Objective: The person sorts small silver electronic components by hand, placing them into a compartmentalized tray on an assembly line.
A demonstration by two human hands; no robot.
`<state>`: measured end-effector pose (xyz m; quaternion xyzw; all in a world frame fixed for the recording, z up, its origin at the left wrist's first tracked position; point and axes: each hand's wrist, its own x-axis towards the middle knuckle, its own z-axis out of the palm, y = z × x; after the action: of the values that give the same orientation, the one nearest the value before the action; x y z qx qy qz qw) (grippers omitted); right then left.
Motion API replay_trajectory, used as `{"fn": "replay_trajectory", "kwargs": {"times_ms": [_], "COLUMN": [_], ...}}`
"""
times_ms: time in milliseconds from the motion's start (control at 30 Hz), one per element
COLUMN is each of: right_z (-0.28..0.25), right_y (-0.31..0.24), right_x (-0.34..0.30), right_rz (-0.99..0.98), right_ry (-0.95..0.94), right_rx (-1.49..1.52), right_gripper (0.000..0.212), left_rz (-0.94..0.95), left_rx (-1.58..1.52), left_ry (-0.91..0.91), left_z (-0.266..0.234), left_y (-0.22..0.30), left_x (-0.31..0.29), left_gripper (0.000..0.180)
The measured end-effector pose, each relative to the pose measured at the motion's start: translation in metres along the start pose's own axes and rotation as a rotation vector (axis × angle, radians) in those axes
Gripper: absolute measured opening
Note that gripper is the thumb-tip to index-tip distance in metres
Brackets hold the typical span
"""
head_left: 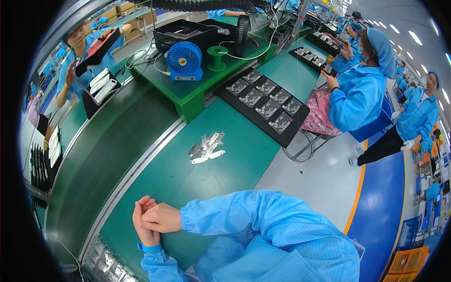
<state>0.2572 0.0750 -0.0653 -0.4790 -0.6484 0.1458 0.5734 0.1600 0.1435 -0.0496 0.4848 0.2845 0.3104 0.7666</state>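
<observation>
Over the green worktop (188, 181), my two hands are pressed together close to the front edge. My left hand (142, 224), with a blue band at its wrist, has its fingers curled beside the right one. My right hand (163, 218) is folded against the left palm, its fingers bent and partly hidden. Whether anything small lies between them cannot be seen. Beyond the hands, a loose pile of small silvery metal parts (206, 148) lies on the worktop. A clear plastic pack of shiny parts (105, 261) lies at the lower left.
A black tray of circuit boards (268, 101) lies at the far right. On a raised green shelf stand a blue fan (184, 61) and a green spool (217, 58). A conveyor belt (122, 122) runs along the left. A co-worker (359, 89) sits at right; another stands behind.
</observation>
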Motion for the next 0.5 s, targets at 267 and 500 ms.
{"fn": "replay_trajectory", "kwargs": {"times_ms": [267,500], "right_z": [-0.0007,-0.0001], "right_y": [0.0017,0.0023], "right_x": [0.0005,0.0003], "right_rz": [0.009,0.000], "right_ry": [-0.031,-0.042], "right_rx": [-0.020,-0.038], "right_gripper": [0.026,0.026], "left_rz": [-0.002,0.004], "left_rx": [-0.005,0.011], "left_ry": [0.001,0.005], "left_z": [0.0002,0.0006], "left_y": [0.0002,0.0005], "left_x": [0.0003,0.0001], "left_gripper": [0.042,0.043]}}
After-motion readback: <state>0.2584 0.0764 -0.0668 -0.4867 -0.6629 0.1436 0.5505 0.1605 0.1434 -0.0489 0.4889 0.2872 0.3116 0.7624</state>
